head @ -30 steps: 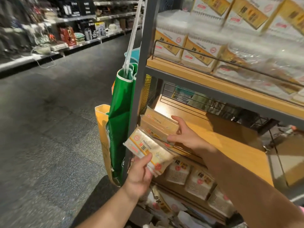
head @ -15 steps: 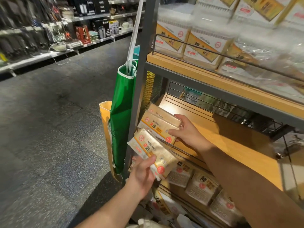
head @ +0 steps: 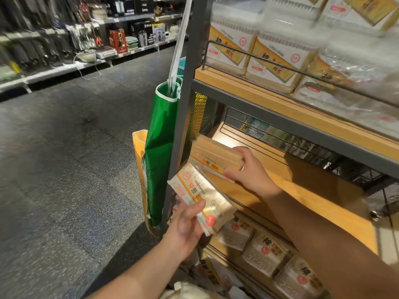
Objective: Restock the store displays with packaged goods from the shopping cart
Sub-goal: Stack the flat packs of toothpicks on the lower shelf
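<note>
Shop aisle flooring stretches away to the left of both hands, with a blurred run of stocked shelving along its far side. Directly ahead of the hands stands a grey metal rack with wooden shelves. Its upper shelf, above the hands, is already packed with boxed goods behind a wire rail. Under the right hand, the middle shelf is mostly bare wood, with only a few dim items at its back edge. Below both hands, the lower shelf shows a row of small clear packs lined along its front. A green bag hangs on the rack's post, just left of the hands, with a yellow one behind it.

The right hand grips a toothpick pack by its near end, fingers curled over the top, holding it at the left front corner of the middle shelf; whether the pack already sits on the wood cannot be told. The left hand holds a second toothpick pack just below and in front, thumb pressed on its face, clear of any shelf.

Judging by the bare middle shelf, restocking of this level looks barely begun: one pack is going in, one waits in hand. The cart is not in view, so how much stock is left cannot be told.
</note>
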`<state>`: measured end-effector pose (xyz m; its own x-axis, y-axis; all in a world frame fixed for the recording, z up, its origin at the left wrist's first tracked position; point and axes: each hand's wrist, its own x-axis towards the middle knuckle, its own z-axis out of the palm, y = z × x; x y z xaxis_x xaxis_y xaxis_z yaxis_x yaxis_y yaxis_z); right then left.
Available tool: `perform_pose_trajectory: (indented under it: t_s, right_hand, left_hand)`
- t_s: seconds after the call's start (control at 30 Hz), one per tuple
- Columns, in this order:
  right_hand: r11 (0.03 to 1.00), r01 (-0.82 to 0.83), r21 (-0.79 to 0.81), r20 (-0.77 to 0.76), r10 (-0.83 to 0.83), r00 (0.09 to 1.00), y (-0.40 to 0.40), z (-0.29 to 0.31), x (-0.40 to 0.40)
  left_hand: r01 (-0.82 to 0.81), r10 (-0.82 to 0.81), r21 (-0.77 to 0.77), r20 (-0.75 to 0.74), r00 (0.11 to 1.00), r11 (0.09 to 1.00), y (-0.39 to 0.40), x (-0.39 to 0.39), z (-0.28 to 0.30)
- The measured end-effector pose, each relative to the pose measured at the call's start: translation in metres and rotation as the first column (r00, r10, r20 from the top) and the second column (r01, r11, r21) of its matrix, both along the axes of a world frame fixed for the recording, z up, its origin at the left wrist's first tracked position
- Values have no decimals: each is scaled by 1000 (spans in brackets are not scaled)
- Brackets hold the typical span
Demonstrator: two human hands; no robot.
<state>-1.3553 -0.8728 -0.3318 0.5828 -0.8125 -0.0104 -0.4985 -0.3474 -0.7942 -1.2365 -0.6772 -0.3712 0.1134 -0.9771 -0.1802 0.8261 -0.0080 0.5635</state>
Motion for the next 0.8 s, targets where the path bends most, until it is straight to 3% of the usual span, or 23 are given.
perform_pose_trajectory:
  t_s: [0.1, 0.27, 0.4, 0.6, 0.8]
  right_hand:
    - [984, 175, 37, 58, -177, 982, -20, 2, -7]
    - [947, 303, 108, 61, -311, 948, -76, 6, -3]
    - [952, 307, 18, -4, -307, 952, -104, 7, 8]
    - [884, 467, -37, -59, -468, 882, -110, -2, 21]
    - [841, 538, -57, -76, -541, 838, -106, -1, 28]
  left_hand:
    - [9, -11, -36, -47, 999, 999, -6, -3, 12]
    - [-70, 68, -25, -73, 995, 997, -15, -16, 24]
    - [-118, 121, 56, -67, 990, 991, -20, -20, 29]
    - [-202, 229, 154, -181, 957, 967, -23, -15, 38]
    - [-210, 234, 221, -88, 968, 952, -20, -15, 40]
